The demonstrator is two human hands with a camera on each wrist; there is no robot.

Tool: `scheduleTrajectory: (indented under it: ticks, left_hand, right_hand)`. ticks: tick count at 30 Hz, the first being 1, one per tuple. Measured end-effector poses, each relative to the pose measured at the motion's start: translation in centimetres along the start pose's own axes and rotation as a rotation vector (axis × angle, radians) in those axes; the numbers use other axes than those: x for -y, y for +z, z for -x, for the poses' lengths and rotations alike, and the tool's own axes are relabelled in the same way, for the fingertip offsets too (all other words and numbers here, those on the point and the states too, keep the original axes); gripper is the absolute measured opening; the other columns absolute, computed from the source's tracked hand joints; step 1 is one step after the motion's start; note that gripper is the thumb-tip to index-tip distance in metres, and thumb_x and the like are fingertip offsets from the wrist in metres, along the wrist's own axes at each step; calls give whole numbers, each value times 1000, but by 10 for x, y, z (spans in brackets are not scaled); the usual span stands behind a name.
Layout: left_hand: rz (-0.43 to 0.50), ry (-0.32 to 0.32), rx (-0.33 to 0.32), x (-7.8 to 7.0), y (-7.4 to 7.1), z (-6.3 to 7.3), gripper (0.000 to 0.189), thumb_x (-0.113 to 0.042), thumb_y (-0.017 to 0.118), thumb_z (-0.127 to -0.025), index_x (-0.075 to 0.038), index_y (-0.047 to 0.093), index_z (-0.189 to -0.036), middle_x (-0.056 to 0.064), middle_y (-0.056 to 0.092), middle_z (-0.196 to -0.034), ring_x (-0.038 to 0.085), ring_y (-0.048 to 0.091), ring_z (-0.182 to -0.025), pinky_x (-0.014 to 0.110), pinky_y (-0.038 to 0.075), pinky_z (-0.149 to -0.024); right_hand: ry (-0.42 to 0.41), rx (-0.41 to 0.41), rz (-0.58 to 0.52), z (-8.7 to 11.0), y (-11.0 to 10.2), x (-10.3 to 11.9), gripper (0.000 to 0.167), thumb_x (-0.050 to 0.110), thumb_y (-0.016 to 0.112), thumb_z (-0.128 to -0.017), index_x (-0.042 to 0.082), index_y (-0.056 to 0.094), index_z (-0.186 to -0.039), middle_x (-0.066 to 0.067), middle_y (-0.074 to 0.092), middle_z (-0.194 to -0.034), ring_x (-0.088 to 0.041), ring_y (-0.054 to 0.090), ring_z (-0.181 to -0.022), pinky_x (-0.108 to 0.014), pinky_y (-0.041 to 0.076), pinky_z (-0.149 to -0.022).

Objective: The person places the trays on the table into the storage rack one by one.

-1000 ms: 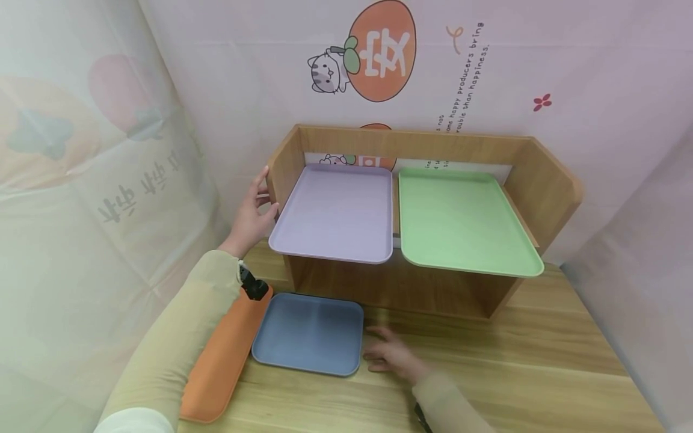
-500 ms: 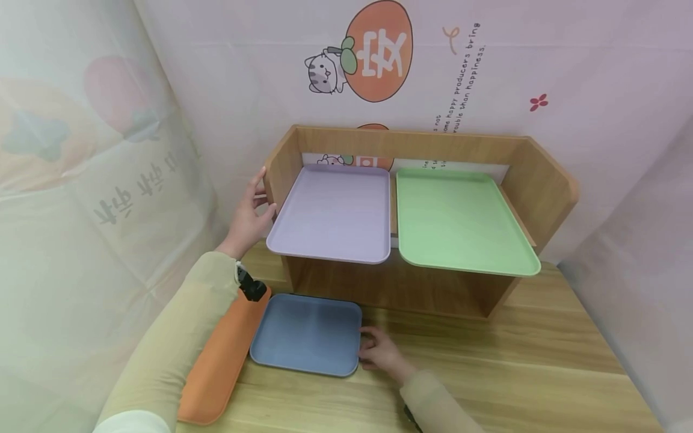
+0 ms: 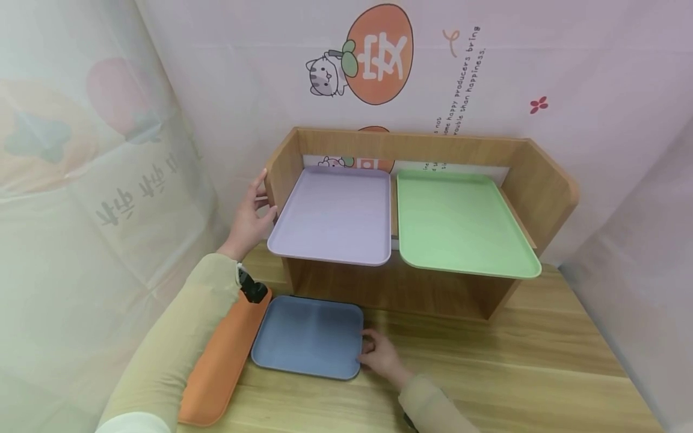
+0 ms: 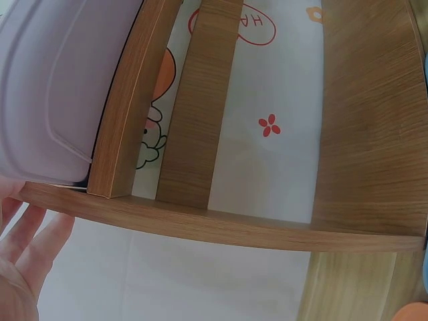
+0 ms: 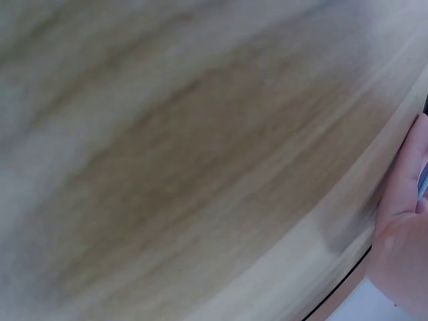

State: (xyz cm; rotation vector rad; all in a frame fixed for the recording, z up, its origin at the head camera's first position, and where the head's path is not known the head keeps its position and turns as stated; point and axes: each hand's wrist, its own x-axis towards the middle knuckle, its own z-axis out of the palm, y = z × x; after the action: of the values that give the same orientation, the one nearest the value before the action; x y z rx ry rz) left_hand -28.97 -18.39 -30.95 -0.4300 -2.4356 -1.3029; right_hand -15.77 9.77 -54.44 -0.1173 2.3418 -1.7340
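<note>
My left hand (image 3: 250, 218) rests against the outer left side of a wooden two-tier shelf (image 3: 547, 192). In the left wrist view its straight fingers (image 4: 45, 247) touch the side panel beside the purple tray. My right hand (image 3: 383, 358) pinches the right edge of a blue tray (image 3: 308, 337) lying flat on the table. In the right wrist view, only part of that hand (image 5: 401, 221) shows at the right edge. On the shelf's upper level, a purple tray (image 3: 335, 213) lies left of a green tray (image 3: 462, 222); both overhang the front.
An orange tray (image 3: 224, 367) lies on the wooden table (image 3: 520, 373) left of the blue one, partly under my left forearm. Below the overhanging trays is the shelf's lower compartment (image 3: 390, 288). A printed cloth (image 3: 243, 78) hangs behind and at both sides.
My right hand has come left to the blue tray's right edge and now pinches it. The left hand and the trays have hardly moved.
</note>
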Motion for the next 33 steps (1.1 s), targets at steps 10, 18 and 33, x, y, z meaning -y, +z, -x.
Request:
scheduleTrajectory:
  ticks: [10,18,33]
  left_hand:
    - [8,-18,5,1,1,-1,80,-3,57,-92,-35,13,-151,22,44,-132,40,50,-122,53,43,-101]
    - [6,-24,14,3,0,0,81,-4,56,-92,-36,12,-151,22,43,-133,40,49,-123,54,43,-100]
    - [-4,-22,10,5,1,-1,80,-4,57,-92,-36,13,-151,22,45,-132,40,50,-123,53,43,-102]
  right_hand:
    - [-27,-25,35,11,-11,1,58,-9,62,-69,-11,46,-124,-3,51,-70,-11,50,-57,-27,51,-50]
    - [3,-37,113,22,-23,3,58,-9,62,-69,-10,47,-125,-5,51,-73,-12,50,-58,-27,52,-51]
    - [38,-89,106,22,-30,-5,61,-9,57,-66,-8,48,-126,-3,48,-73,-13,47,-61,-23,49,-50]
